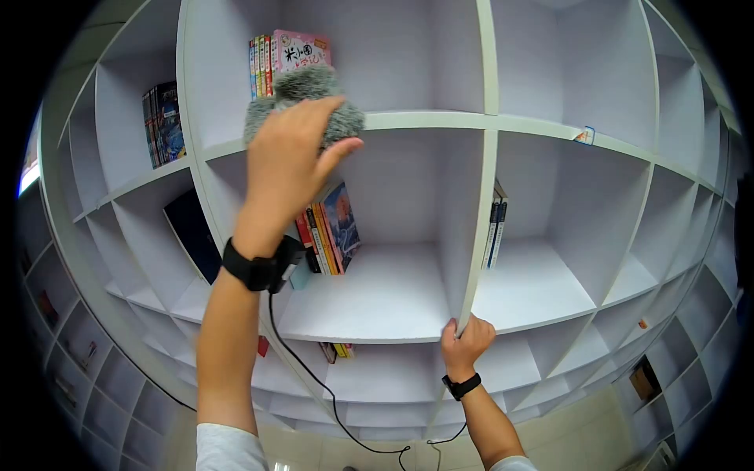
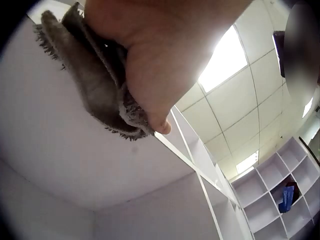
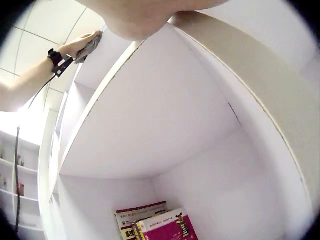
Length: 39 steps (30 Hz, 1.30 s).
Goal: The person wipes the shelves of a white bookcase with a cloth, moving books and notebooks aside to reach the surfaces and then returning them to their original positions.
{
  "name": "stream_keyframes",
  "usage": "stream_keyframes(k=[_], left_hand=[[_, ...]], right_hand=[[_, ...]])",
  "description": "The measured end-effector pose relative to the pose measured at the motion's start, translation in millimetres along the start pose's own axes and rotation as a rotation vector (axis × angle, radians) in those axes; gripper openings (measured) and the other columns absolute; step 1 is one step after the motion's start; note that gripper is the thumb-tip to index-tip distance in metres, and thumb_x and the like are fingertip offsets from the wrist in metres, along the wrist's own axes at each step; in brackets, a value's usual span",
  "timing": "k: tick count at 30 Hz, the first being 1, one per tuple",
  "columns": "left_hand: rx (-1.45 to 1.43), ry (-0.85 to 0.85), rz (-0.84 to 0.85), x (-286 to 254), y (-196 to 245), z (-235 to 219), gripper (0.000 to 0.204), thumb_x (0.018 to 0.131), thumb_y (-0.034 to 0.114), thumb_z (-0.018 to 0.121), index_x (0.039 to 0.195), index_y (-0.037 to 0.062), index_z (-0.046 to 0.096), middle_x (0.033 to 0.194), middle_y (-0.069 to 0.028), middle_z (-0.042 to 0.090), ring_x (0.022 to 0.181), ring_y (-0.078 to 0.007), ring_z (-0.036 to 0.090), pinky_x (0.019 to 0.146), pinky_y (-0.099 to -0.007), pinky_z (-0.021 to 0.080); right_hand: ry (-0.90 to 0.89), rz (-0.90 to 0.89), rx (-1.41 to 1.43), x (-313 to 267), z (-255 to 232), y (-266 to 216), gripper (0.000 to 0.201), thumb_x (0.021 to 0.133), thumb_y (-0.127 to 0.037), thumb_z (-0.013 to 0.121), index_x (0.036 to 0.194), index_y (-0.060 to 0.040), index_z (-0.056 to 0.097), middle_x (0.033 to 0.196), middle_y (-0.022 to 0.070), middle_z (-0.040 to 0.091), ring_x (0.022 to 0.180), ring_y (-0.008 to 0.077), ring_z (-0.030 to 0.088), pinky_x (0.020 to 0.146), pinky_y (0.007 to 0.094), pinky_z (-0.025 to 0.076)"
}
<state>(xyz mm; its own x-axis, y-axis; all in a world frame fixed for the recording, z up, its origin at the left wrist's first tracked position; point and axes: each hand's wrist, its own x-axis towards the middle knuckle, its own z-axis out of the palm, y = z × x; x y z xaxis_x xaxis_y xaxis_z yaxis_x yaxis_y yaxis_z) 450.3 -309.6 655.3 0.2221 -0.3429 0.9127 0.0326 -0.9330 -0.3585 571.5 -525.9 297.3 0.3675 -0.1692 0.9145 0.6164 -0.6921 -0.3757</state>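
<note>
A grey fluffy cloth (image 1: 302, 82) is held in my left hand (image 1: 287, 157) at the front edge of the upper shelf (image 1: 424, 120), overlapping the lower part of a pink book (image 1: 302, 49) in the head view. From the left wrist, the cloth (image 2: 90, 75) looks folded and bunched under the fingers, the thumb beside it; most fingers are hidden there. Lower down, my right hand (image 1: 469, 345) grips the front edge of a white upright divider (image 1: 476, 259), where it meets a shelf board.
White cubbies spread across the whole view. Books (image 1: 330, 231) stand in the compartment below my left hand, and thin books (image 1: 495, 224) right of the divider. Dark books (image 1: 163, 125) sit at far left. A black cable (image 1: 314, 377) hangs from the left wrist.
</note>
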Motion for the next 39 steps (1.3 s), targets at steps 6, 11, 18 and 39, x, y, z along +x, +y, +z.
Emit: stream_keyframes(k=[6,11,18,39], left_hand=[[-0.06,0.152,0.108,29,70,32,0.049,0.086,0.028,0.071,0.129,0.0082,0.056,0.116,-0.0139,0.065,0.105,-0.0351,0.062,0.093,-0.0429,0.048],[-0.333,0.279,-0.199,56,129,55,0.047,0.091,0.025,0.067,0.132,0.007,0.051,0.123,-0.0149,0.062,0.11,-0.0375,0.061,0.093,-0.0455,0.049],[-0.48,0.221,-0.273,132,162,79,0.084,0.095,0.03,0.062,0.148,-0.0142,0.015,0.151,-0.0398,0.021,0.138,-0.0515,0.033,0.112,-0.0474,0.035],[-0.68,-0.532,-0.378,178,91,21,0.025,0.084,0.003,0.049,0.104,-0.0053,0.062,0.095,-0.0124,0.067,0.083,-0.0193,0.063,0.073,-0.0348,0.051]], right_hand=[[-0.039,-0.021,0.013,-1,-2,5,0.033,0.073,-0.015,0.067,0.105,-0.0046,0.065,0.092,0.0078,0.066,0.084,0.0273,0.057,0.082,0.0408,0.039],[-0.025,-0.047,0.018,0,-3,8,0.035,0.073,-0.017,0.068,0.106,-0.0039,0.066,0.093,0.009,0.067,0.085,0.0272,0.059,0.082,0.0412,0.04],[0.022,-0.086,0.028,-1,0,13,0.037,0.073,-0.021,0.067,0.105,-0.0023,0.067,0.086,0.0098,0.067,0.082,0.0272,0.06,0.079,0.0413,0.041],[0.035,-0.114,-0.015,-5,5,12,0.039,0.073,-0.025,0.062,0.104,-0.0014,0.067,0.085,0.0098,0.064,0.082,0.0259,0.057,0.081,0.0399,0.036]])
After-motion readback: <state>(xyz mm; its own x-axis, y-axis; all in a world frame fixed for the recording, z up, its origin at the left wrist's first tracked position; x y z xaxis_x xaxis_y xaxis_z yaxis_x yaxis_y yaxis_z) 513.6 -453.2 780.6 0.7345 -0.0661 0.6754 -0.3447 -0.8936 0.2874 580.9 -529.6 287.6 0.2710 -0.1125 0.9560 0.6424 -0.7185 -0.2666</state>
